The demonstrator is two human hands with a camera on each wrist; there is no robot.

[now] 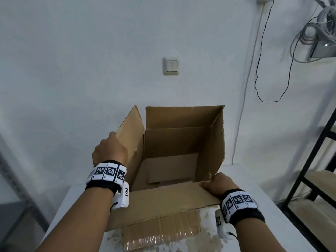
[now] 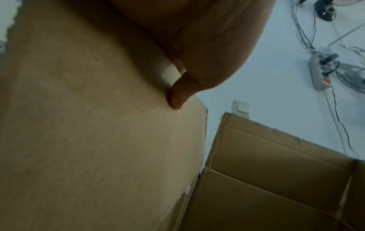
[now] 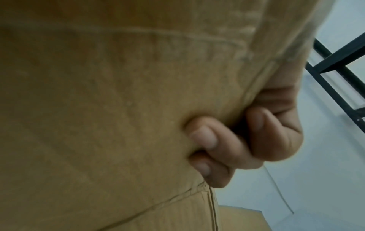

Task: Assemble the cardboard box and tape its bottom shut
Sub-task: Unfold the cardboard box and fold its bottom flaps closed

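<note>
A brown cardboard box (image 1: 181, 142) stands open-side up on the white table (image 1: 272, 224), its flaps raised. My left hand (image 1: 109, 151) holds the left flap (image 1: 131, 131), fingers behind it; in the left wrist view my thumb (image 2: 177, 96) presses the flap's (image 2: 98, 140) surface. My right hand (image 1: 216, 184) grips the right corner of the near flap (image 1: 163, 202), which folds out toward me. The right wrist view shows my fingers (image 3: 205, 140) curled round that flap's (image 3: 118, 109) edge. Inside, a folded bottom flap (image 1: 172, 168) lies flat. No tape roll is in view.
A flat cardboard piece (image 1: 163, 231) with shiny tape on it lies on the table under the near flap. A black shelf frame (image 1: 312, 160) stands at the right. The white wall behind carries a light switch (image 1: 171, 66) and hanging cables (image 1: 261, 70).
</note>
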